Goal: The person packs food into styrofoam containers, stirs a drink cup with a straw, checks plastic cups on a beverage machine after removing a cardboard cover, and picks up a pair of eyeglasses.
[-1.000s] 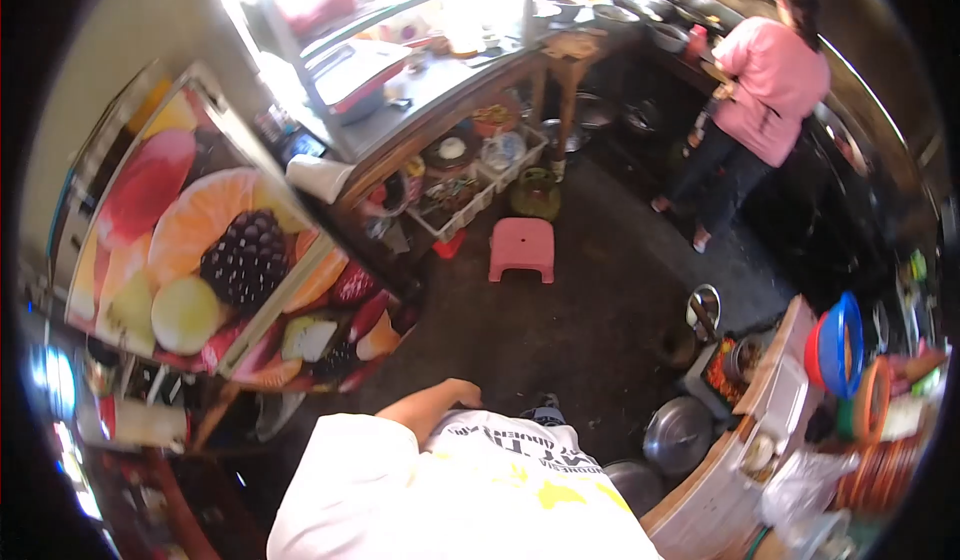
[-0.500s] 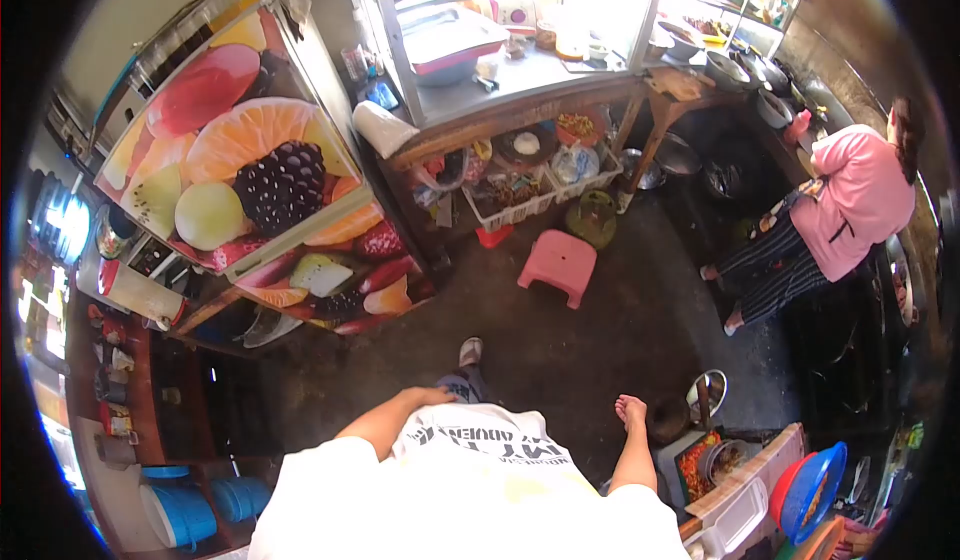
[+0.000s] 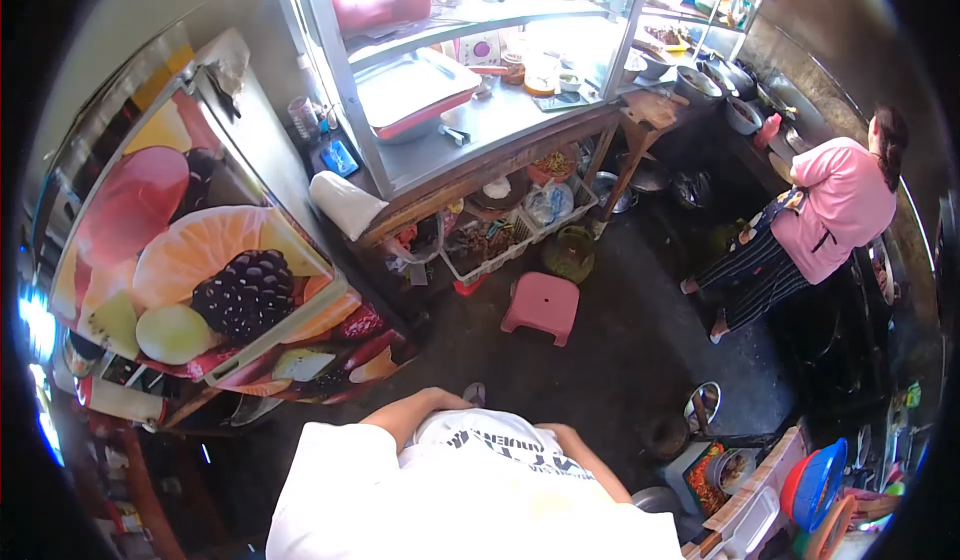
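Observation:
My left hand [image 3: 442, 398] is at the front of my white shirt [image 3: 480, 490], near the waist, its fingers hidden behind the cloth. On the other side of the shirt's front edge, my right hand [image 3: 556, 431] also shows only in part, and its fingers cannot be made out. No object is visible in either hand. Just beyond my left hand, part of my foot [image 3: 475, 394] shows on the dark floor. A pink plastic stool [image 3: 541, 305] stands farther ahead.
A fridge with fruit pictures [image 3: 240, 270] stands at the left. Ahead is a glass-sided counter [image 3: 470, 150] with crates [image 3: 490, 250] and a green gas cylinder [image 3: 570, 253] below. A person in pink [image 3: 835, 200] stands at the right, near pans. Blue basin [image 3: 822, 485] lower right.
My right hand has come in from the side to the front of my shirt. My left hand stays near my waist. The view has shifted, and my foot shows less.

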